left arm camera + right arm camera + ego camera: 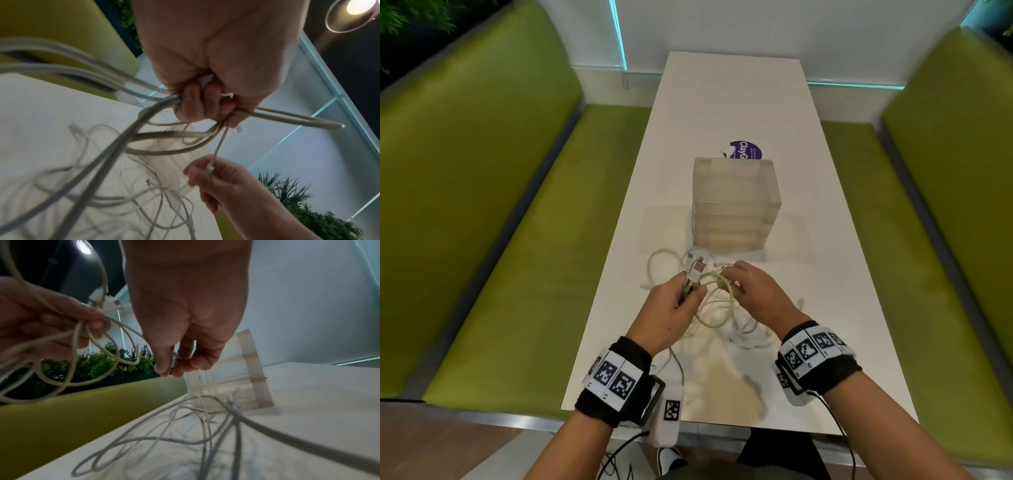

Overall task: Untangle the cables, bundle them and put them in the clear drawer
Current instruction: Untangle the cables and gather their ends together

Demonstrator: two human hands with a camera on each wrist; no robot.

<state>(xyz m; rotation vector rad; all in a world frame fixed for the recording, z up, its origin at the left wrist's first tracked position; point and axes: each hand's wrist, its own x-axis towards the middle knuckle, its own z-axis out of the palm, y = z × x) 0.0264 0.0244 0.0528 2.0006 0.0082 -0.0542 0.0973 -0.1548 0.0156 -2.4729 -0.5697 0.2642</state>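
Head view shows you standing at the near end of a long white table [739,113] flanked by two green benches [482,212], one on each side. On the table ahead of your hands stands the clear drawer unit [736,202], a translucent stack of drawers, all of them closed as far as the blur lets you judge; behind it lies a purple round sticker [744,150] with a peeled edge. Between the drawer unit and the near table edge sprawls the loose tangle of white cables [739,329], some loops lying flat on the tabletop and others lifted into the air between your hands. Your left hand [671,308] is clenched around a bunch of cable loops [164,141] together with several connector ends [697,269] that stick up past your thumb; the left wrist view shows the fingers [191,100] curled tightly around the strands. Your right hand [756,291] is just beside the left, above the tangle, pinching a single thin cable end [211,167] between thumb and fingertips [164,368]; that strand runs taut up to the bunch in your left hand. Both wrists wear black bands [616,377] with square printed markers.
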